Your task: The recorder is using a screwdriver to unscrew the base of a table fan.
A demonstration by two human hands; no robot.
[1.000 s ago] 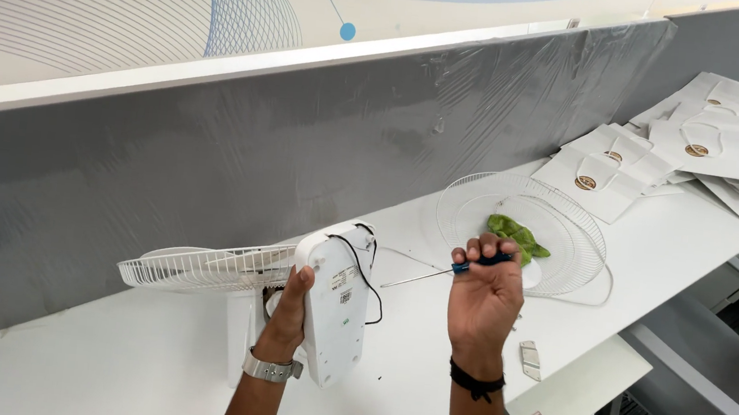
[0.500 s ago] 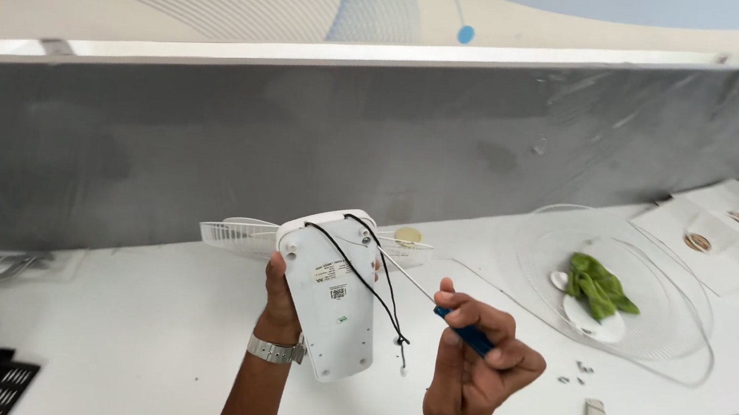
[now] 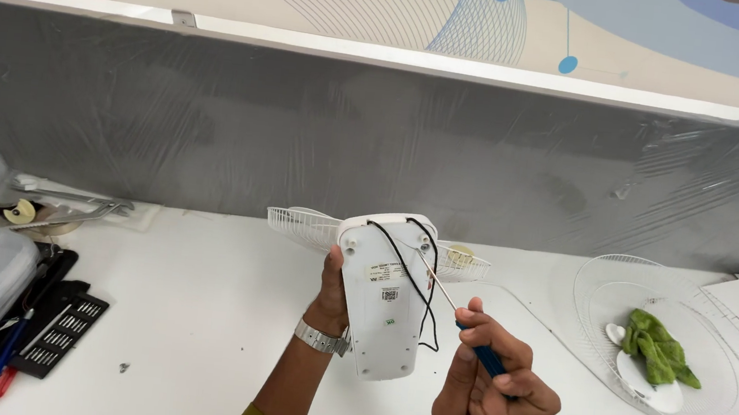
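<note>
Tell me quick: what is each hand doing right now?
Left hand: closed around the white fan base.
Right hand: closed on the blue-handled screwdriver, tip at the base's top.

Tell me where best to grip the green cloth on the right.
Pinch the green cloth at its raised, bunched middle, coming straight down from above. It lies crumpled inside the shallow white wire grille, whose rim likely blocks a sideways approach. The folds stand up enough to pinch, and nothing covers it.
</note>
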